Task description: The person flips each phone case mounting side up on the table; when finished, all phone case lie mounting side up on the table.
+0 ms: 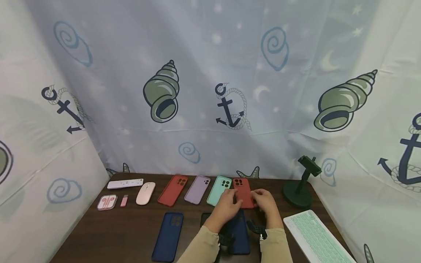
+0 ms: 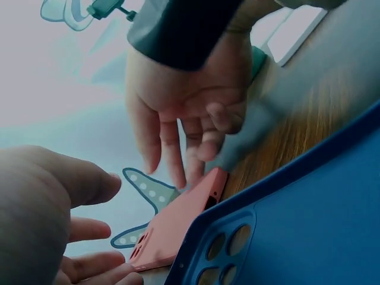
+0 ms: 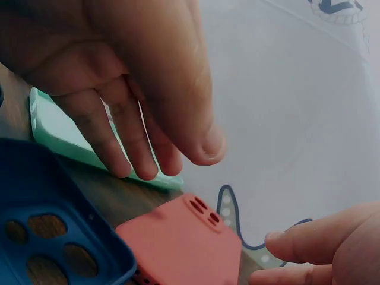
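Note:
A coral-red phone case (image 1: 243, 195) lies at the back right of the row, camera cutouts up. My left hand (image 1: 227, 205) hovers at its left side, between it and a mint-green phone case (image 1: 216, 196); its fingers (image 3: 122, 139) are extended. At the red case's right edge is my right hand (image 1: 265, 201), its fingers (image 2: 169, 148) loosely extended and close to the edge; whether they touch it I cannot tell. Below my wrists lies a dark blue phone case (image 1: 241, 237), partly covered, with a black case (image 1: 204, 218) mostly hidden beside it.
Further left are a purple case (image 1: 197, 190), another red case (image 1: 172, 190), a pink mouse (image 1: 145, 193), a white remote (image 1: 125, 183), a boxed earphone set (image 1: 107, 202) and a pink USB stick (image 1: 124, 201). Another blue case (image 1: 167, 237), a green stand (image 1: 297, 193) and a keyboard (image 1: 317, 235) flank my arms.

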{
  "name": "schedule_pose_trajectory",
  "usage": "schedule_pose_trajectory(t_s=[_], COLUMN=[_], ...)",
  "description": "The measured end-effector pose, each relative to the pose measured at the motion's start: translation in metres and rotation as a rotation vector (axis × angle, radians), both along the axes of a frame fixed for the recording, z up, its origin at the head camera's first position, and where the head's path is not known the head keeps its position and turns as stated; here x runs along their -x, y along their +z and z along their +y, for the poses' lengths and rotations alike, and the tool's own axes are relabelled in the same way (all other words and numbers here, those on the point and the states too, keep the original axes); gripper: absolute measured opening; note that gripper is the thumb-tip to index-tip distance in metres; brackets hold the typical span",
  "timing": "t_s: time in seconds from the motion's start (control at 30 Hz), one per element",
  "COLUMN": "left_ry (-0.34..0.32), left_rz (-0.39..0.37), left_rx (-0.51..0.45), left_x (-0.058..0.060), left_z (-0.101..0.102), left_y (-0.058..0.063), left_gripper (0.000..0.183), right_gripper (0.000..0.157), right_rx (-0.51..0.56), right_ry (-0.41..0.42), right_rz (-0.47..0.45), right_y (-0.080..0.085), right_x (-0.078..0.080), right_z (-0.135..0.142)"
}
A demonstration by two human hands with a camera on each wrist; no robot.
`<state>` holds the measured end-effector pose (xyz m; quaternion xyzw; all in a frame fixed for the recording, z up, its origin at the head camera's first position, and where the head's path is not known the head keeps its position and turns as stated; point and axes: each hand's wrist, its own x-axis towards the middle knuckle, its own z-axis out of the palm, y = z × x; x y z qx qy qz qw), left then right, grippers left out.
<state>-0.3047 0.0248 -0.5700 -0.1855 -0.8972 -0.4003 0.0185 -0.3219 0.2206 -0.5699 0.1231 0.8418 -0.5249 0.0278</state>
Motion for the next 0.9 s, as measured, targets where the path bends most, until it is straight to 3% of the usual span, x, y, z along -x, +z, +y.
schedule_pose_trajectory(t_s=[0.13,0.37,0.57,0.9], left_ry=[-0.025,-0.066,-0.081,-0.102], left_rz=[-0.028,-0.112,-0.105,-0.114], left_rx=[-0.007,-0.102,-0.079,-0.079], left_x=[-0.002,-0.007,-0.013,-0.01], left_z=[0.003,0.01,0.014,0.01], left_y=[-0.004,-0.01,-0.019,-0.014], left_gripper=[0.055,0.054,0.054,0.054], right_gripper=[0.042,0.039,0.036,0.028], right_rx=[-0.018,-0.033,-0.027,0.047], right_ry=[0.009,0.01,-0.023,-0.041], right_rz=[0.014,0.024,0.037,0.107], right_y=[-0.009,-0.012,-0.015,-0.014], right_x=[0.003,0.003,-0.005,0.001], right_z=[0.001,0.0,0.002,0.0])
